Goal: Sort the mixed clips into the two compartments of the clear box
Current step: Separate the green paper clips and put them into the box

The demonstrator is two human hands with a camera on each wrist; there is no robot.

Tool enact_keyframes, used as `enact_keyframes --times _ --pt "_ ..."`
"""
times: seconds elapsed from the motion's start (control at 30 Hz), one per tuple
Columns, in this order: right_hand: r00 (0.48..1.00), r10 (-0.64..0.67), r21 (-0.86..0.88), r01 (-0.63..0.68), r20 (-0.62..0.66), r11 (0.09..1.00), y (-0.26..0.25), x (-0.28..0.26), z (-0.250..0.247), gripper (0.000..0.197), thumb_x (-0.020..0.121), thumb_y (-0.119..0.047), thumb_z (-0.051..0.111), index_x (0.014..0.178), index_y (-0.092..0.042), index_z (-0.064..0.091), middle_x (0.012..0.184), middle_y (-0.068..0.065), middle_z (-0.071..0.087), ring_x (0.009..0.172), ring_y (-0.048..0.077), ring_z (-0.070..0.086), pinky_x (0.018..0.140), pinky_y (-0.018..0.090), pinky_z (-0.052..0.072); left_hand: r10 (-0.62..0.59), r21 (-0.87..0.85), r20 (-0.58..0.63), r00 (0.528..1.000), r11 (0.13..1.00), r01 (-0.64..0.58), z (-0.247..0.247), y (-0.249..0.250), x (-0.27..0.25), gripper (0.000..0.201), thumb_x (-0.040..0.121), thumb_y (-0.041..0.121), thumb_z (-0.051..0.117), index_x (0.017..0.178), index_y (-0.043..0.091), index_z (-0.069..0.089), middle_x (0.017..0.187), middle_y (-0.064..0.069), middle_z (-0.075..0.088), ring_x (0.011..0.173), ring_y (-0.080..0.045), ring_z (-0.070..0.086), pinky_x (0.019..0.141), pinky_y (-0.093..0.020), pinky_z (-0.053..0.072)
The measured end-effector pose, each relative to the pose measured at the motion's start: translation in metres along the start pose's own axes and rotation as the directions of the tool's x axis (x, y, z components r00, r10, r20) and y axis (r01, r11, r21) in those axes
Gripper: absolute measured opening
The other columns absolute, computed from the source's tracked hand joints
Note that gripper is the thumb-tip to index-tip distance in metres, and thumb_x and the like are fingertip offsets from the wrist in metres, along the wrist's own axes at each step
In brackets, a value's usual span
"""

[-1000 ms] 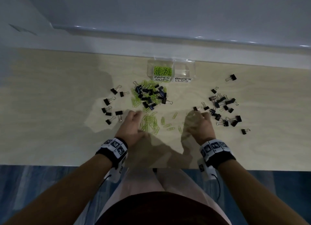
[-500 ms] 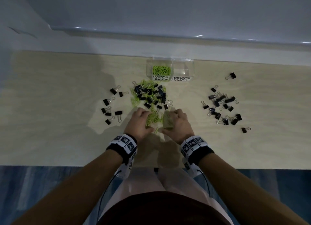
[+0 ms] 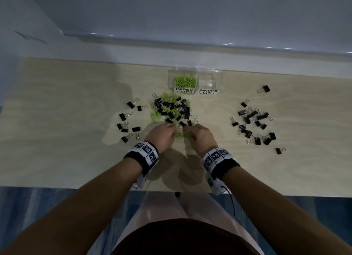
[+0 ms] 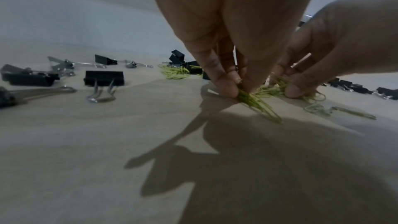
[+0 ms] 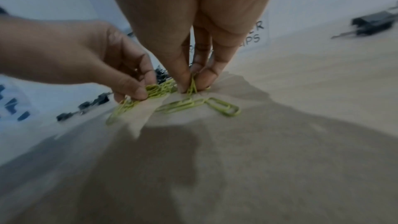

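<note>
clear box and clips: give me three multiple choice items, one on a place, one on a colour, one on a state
1. Where do the paper clips lie in the clear box?
A. left compartment
B. right compartment
C. both

2. What colour are the binder clips on the table?
A. red
B. black
C. white

3. What is the left hand doing?
A. lying flat
B. holding a binder clip
C. pinching green paper clips

Answers: 1 A, the green heap sits behind the PAPER CLIPS label; 2 B, their bodies are black with metal handles; 3 C, the left wrist view shows fingertips closed on a green bunch.
</note>
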State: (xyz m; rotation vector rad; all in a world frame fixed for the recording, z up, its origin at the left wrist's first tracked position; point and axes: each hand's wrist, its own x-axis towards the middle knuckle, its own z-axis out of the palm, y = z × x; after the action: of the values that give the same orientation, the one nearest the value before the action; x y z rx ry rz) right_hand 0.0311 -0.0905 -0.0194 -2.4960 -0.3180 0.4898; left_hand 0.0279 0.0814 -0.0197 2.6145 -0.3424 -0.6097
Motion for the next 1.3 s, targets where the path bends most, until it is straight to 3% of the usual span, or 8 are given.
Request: enact_keyframes --times 0.07,0.17,0.3,0.43,0.67,0.87,1.03,1.3 --pt "0.996 0.081 0.068 -0.079 -0.024 0.995 0.006 -0.001 -0.004 0.019 0.077 -0.002 0.06 0.092 -0.01 0.068 0.086 0.006 0.063 0.075 0.021 0.056 0.073 0.031 0.052 -0.007 -0.065 -0.003 1.0 0.998 0.007 -0.002 -0.002 0.0 0.013 0.087 0.012 0.055 0.098 0.009 0.062 0.099 -0.007 0.059 0.09 -0.023 0.057 0.078 -0.034 0.048" --pt "0.97 0.243 0.27 -0.235 0.003 0.934 0.013 0.001 -0.015 0.015 0.074 0.0 0.069 0.079 -0.015 0.069 0.07 -0.009 0.062 0.063 0.004 0.057 0.057 0.004 0.042 -0.05 -0.252 0.007 0.999 0.966 0.05 -0.008 -0.002 0.002 0.009 0.085 0.011 0.063 0.093 0.012 0.064 0.093 -0.002 0.064 0.085 -0.017 0.061 0.079 -0.029 0.052" --pt "0.95 0.311 0.545 -0.266 0.01 0.795 0.015 0.012 -0.043 0.025 0.072 0.009 0.07 0.07 -0.016 0.068 0.07 0.004 0.069 0.062 0.015 0.063 0.062 0.028 0.054 -0.1 -0.463 -0.058 0.993 0.884 0.062 -0.037 0.005 0.019 0.009 0.085 0.011 0.064 0.093 0.012 0.063 0.09 0.002 0.065 0.082 -0.01 0.062 0.08 -0.023 0.052" --pt "0.95 0.307 0.638 -0.204 -0.054 0.742 -0.001 0.049 -0.086 0.01 0.075 0.006 0.069 0.082 -0.001 0.066 0.086 0.01 0.071 0.078 0.019 0.069 0.071 0.029 0.059 -0.16 -0.514 -0.22 0.962 0.858 0.025 -0.075 0.011 0.057 0.01 0.085 0.014 0.063 0.096 0.011 0.063 0.093 0.003 0.065 0.082 -0.009 0.06 0.079 -0.019 0.049" --pt "0.915 0.293 0.389 -0.172 -0.278 0.905 -0.03 0.139 -0.108 0.013 0.073 -0.007 0.073 0.073 -0.018 0.068 0.079 -0.003 0.07 0.075 0.01 0.066 0.072 0.026 0.057 -0.281 -0.467 -0.375 0.883 0.881 0.082 -0.111 0.016 0.132 0.006 0.08 0.007 0.068 0.085 0.009 0.066 0.085 -0.002 0.067 0.074 -0.015 0.062 0.07 -0.025 0.054" --pt "0.96 0.148 0.118 -0.122 -0.239 0.985 -0.032 0.134 -0.101 0.023 0.079 -0.005 0.068 0.1 -0.016 0.066 0.108 0.003 0.064 0.095 0.016 0.061 0.086 0.029 0.053 -0.216 -0.417 -0.357 0.909 0.908 0.052 -0.115 0.003 0.115 0.021 0.085 0.011 0.064 0.106 0.009 0.066 0.104 -0.003 0.068 0.092 -0.014 0.063 0.084 -0.02 0.047" --pt "0.998 -0.033 0.005 0.034 -0.057 0.999 -0.02 0.076 -0.064 0.012 0.086 -0.009 0.06 0.093 -0.016 0.066 0.094 -0.001 0.064 0.081 0.01 0.059 0.074 0.017 0.049 -0.152 -0.232 -0.283 0.947 0.969 0.086 -0.085 -0.047 0.049 0.015 0.087 0.011 0.061 0.1 0.012 0.065 0.098 -0.003 0.063 0.086 -0.015 0.057 0.084 -0.03 0.049" --pt "0.998 -0.056 -0.136 0.058 0.017 0.989 -0.026 0.058 -0.005 0.024 0.082 -0.015 0.058 0.103 -0.006 0.066 0.108 0.01 0.058 0.099 0.03 0.054 0.078 0.037 0.051 -0.17 -0.178 -0.251 0.953 0.976 0.127 -0.043 -0.063 0.034 0.034 0.079 0.015 0.069 0.112 0.013 0.059 0.116 -0.007 0.051 0.106 -0.021 0.051 0.091 -0.031 0.041"
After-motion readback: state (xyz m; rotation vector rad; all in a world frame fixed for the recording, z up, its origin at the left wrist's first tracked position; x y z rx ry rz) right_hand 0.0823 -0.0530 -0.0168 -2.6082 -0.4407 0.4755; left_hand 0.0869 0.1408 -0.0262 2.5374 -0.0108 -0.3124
